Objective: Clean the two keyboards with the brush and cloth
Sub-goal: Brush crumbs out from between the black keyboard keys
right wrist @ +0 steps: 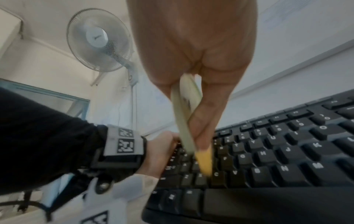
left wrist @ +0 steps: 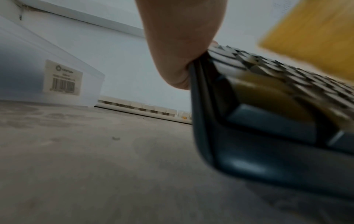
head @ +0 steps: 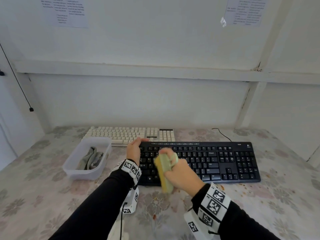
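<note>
A black keyboard point(head: 216, 161) lies across the middle of the table, with a white keyboard point(head: 124, 134) behind it to the left. My left hand point(head: 134, 149) grips the black keyboard's left end point(left wrist: 206, 121), thumb over the top edge. My right hand point(head: 180, 172) holds a pale green brush point(head: 164, 172) with yellow bristles over the left half of the keys. In the right wrist view the brush point(right wrist: 186, 121) points down, its bristles point(right wrist: 204, 162) touching the black keys point(right wrist: 268, 159). A grey cloth point(head: 91, 160) lies in a clear tub.
The clear plastic tub point(head: 83, 172) sits left of the black keyboard. The table has a floral cover point(head: 43, 196), with small brown crumbs point(head: 242, 186) in front of the keyboard's right end. The keyboard's cable point(head: 223, 134) runs to the back wall. A wall fan point(right wrist: 99, 40) hangs up behind.
</note>
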